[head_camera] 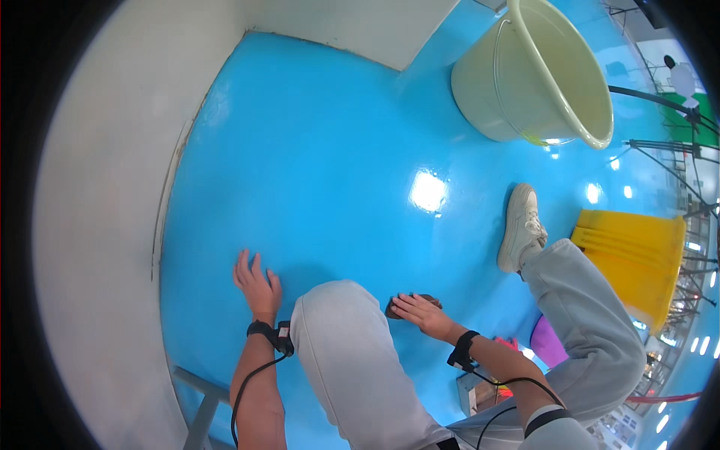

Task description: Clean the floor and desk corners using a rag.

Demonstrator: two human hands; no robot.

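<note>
My left hand reaches down to the glossy blue floor near the wall's base, its fingers apart and nothing in it. To the right of my raised knee, my right hand lies over a dark brown cloth or pad on the floor. The palm covers part of this brown thing, so its full shape is hidden. Both wrists wear black straps with small devices and cables.
A pale wall rises at the left. A cream bucket with a wire handle stands upper right. A yellow plastic bin, a purple container and an open box lie to the right. A grey metal frame is lower left.
</note>
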